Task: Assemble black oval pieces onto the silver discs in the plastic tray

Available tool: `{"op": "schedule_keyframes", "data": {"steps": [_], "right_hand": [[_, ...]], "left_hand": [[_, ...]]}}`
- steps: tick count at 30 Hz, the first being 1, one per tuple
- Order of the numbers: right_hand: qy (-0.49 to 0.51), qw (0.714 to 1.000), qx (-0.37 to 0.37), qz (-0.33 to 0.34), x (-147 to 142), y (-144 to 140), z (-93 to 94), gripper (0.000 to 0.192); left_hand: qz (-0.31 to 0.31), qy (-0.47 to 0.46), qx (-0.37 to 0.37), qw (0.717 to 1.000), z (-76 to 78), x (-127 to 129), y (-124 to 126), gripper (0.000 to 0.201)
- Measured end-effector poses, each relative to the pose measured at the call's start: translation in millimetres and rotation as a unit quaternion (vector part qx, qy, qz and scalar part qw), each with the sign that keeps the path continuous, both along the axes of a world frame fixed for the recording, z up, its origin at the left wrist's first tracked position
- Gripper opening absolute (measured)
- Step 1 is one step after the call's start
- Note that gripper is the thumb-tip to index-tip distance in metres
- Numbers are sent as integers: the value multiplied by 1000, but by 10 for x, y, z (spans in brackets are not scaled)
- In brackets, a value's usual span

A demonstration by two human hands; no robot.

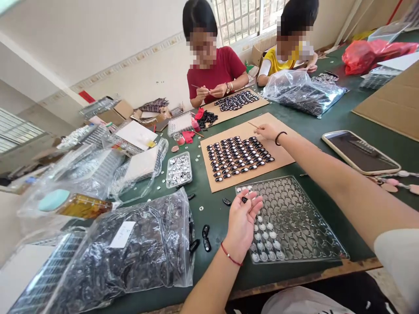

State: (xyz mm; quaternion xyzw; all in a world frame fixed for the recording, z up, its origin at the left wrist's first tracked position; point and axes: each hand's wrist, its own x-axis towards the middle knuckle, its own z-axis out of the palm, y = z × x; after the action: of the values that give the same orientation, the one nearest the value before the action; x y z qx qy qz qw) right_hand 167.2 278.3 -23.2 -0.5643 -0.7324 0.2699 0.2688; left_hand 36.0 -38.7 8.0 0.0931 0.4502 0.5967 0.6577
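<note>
My left hand (242, 218), palm up with a red string bracelet at the wrist, holds a small glossy black piece (244, 199) between thumb and fingers. It hovers over the left edge of a clear plastic tray (304, 218) with round hollows, some holding white round pieces (266, 235). My right hand (269, 131) is closed on a thin brown stick (252, 125) above a cardboard sheet (278, 168). Rows of black oval pieces with white centres (235, 159) lie on that sheet, just left of my right hand.
A big clear bag of black pieces (144, 257) lies at the left, near loose black pieces (206, 237). A small box of silvery discs (179, 169) stands behind it. A phone (360, 150) lies right. Two people (214, 61) sit opposite, one working at another cardboard sheet (258, 101).
</note>
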Motion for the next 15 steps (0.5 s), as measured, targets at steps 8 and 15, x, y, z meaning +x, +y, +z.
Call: {"op": "schedule_keyframes", "data": {"steps": [8,15], "right_hand": [[184,973,-35,138,411,-1479,371,45],[138,977,7,161,691,-2099,243,41]], "left_hand": [[-52,52,44,996,-74,-73,57,22],[-43,155,76,984,-113,-92,132,26]]}}
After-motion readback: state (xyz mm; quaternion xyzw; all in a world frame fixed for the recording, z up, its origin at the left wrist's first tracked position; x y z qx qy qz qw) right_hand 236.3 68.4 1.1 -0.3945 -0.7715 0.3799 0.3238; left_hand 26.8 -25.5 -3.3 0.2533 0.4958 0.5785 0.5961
